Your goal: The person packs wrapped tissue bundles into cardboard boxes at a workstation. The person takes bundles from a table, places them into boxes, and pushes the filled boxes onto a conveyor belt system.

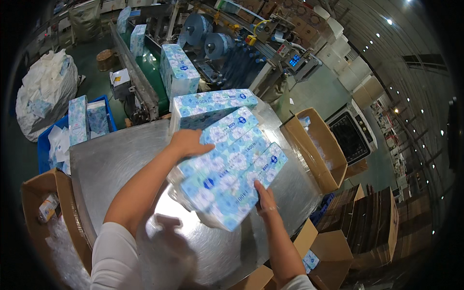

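Several blue-and-white floral tissue packs [227, 159] are pressed side by side between my hands, tilted over the metal table. My left hand [189, 143] grips the far-left pack, its thumb laid over the top. At the right side, my right hand [265, 197] clasps the nearest pack, thumb on the top face and the other fingers hidden beneath. Clear plastic film sticks out at the packs' left ends. Just beyond stands another tissue pack [212, 101] at the table's far edge, touching or close to the held group.
A metal table [116, 164] lies under my arms. Beyond it, a green conveyor [152, 72] carries more tissue packs [179, 70] beside film rolls [195, 29]. Cardboard boxes [316, 150] stand right, with another box [46, 181] left. A blue crate [44, 150] holds packs and scraps.
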Tool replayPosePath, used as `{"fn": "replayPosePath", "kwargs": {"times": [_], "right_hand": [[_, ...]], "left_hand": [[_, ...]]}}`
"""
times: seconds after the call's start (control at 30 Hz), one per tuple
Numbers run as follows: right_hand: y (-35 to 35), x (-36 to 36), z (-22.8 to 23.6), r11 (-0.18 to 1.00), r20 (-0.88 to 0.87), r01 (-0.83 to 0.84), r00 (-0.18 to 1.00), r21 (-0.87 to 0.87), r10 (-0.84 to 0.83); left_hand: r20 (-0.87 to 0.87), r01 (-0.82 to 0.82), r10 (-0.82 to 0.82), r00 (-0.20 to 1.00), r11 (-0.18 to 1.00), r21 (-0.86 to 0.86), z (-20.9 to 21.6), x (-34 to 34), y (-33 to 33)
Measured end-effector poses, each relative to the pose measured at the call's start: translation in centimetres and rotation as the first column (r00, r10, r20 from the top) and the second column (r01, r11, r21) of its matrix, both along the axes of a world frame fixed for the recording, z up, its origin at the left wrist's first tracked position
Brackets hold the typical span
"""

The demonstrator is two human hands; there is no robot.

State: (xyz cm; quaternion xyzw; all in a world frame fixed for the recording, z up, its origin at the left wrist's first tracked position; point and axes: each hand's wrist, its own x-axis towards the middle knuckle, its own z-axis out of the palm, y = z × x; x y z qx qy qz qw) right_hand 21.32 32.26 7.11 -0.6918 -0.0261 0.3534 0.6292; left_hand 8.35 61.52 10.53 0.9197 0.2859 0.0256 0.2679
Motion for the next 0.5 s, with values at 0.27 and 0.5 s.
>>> {"fn": "replayPosePath", "kwargs": {"times": [0.27, 0.5], "right_hand": [[-7.2, -1.1, 0.5, 0.9, -0.201, -0.407, 0.905, -0.158, 0.374], [-5.9, -5.0, -0.9, 0.728, -0.469, -0.686, 0.634, 0.026, 0.614]], "left_hand": [[0.275, 0.21, 0.026, 0.961, 0.577, -0.789, -3.8, -16.1, -12.2], [-0.086, -0.166, 0.438, 0.895, 0.147, -0.975, -5.8, -25.5, -16.9]]}}
